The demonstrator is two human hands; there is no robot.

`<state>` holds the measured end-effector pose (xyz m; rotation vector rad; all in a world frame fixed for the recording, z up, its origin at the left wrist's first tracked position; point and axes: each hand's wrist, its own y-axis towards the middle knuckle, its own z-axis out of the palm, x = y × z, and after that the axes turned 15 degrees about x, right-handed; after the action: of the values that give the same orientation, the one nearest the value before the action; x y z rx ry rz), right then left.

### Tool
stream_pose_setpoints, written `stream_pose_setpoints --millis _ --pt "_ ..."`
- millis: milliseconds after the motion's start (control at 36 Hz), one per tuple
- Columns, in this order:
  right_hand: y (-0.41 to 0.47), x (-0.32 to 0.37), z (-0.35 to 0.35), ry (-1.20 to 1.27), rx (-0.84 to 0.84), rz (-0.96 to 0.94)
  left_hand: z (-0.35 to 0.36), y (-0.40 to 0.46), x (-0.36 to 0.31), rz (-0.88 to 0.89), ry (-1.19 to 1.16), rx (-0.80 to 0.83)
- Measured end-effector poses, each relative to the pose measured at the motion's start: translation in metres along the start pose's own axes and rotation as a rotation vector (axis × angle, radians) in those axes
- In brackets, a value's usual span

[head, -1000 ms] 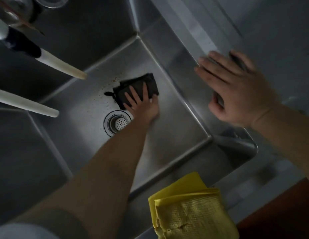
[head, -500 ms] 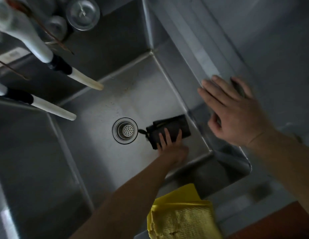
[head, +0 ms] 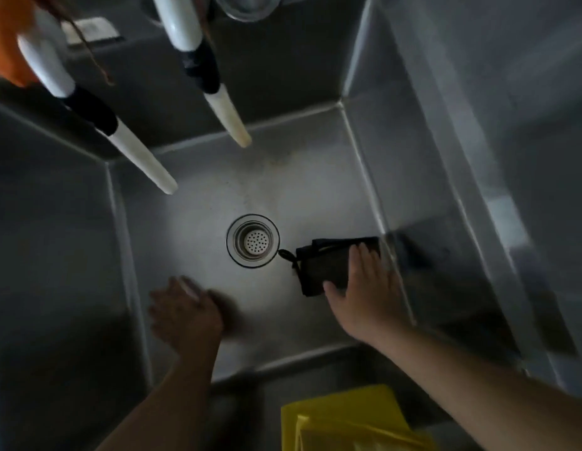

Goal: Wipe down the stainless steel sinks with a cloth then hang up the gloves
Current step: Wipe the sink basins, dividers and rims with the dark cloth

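Observation:
A stainless steel sink [head: 198,209] fills the view, with a round drain strainer [head: 253,240] in its floor. A dark folded cloth [head: 325,265] lies on the floor right of the drain, against the right wall. My right hand [head: 364,288] presses flat on the cloth, fingers spread and thumb at its near edge. My left hand [head: 185,314] is blurred, low over the sink floor at the near left, with nothing visible in it. A yellow folded piece, cloth or glove [head: 348,421], lies on the near rim.
Two white spouts with black bands hang over the back of the sink: one at the left [head: 136,157], one nearer the middle [head: 231,122]. An orange item [head: 6,43] shows at the top left. A round metal lid [head: 247,8] sits on the back ledge.
My left hand has come off the cloth and moved to the near left. My right hand has left the sink's right rim and now presses on the cloth.

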<state>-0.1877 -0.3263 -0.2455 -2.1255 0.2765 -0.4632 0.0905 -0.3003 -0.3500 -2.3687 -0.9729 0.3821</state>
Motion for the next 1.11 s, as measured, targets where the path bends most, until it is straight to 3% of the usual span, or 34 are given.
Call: stream_pose_setpoints --millis 111,194,333,417,556,722,833,972,1111 --pt "0.069 0.037 0.016 0.648 0.048 0.386 0.019 0.005 0.029 0.088 0.112 0.023" --pt "0.095 0.056 0.041 0.726 -0.080 0.492 0.018 0.005 0.034 0.094 0.093 0.032" --pt "0.109 0.073 0.063 0.756 -0.306 0.502 0.012 -0.003 0.031 0.121 0.037 0.058" --pt "0.119 0.073 0.064 0.668 -0.418 0.466 0.015 0.001 0.034 0.117 0.023 0.054" --pt "0.146 0.047 0.039 0.204 -0.486 0.223 0.025 0.004 0.037 0.137 0.023 -0.008" --pt "0.187 0.034 -0.032 -0.304 -0.450 -0.096 0.034 0.010 0.044 0.137 0.027 -0.029" --pt "0.202 0.036 -0.054 -0.297 -0.436 -0.080 0.036 0.012 0.044 0.139 0.009 -0.041" --pt "0.232 0.081 -0.076 -0.086 -0.539 0.026 0.041 0.015 0.045 0.145 -0.006 -0.074" --pt "0.257 0.137 -0.089 -0.134 -0.476 -0.056 0.040 0.014 0.043 0.148 -0.017 -0.091"
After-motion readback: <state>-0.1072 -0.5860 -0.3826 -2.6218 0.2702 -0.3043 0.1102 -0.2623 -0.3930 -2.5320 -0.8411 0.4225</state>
